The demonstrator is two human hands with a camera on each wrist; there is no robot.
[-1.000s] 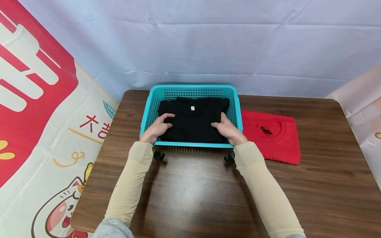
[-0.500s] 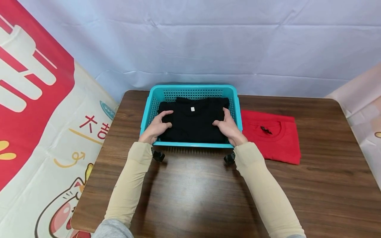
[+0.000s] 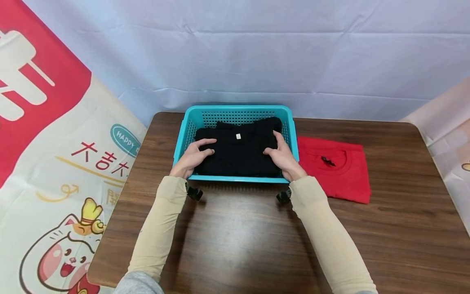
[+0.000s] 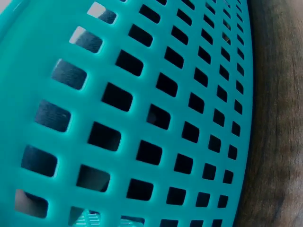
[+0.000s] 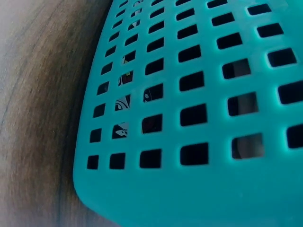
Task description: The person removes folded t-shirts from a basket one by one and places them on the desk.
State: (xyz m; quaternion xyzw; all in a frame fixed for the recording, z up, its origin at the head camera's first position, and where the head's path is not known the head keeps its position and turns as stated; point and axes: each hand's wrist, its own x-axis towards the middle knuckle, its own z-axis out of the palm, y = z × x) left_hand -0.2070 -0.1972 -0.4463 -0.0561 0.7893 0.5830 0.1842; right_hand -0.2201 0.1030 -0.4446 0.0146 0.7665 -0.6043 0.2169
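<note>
While the folded black shirt is cradled within the turquoise basket, its left side is held by the left hand, its right side by the right hand! Thumb and forefinger are seen on top at each end; the lower fingers are hidden. A small white label is shown at the neckline. Over to the basket's right, a red shirt is spread, neatly folded, on the bench.
</note>
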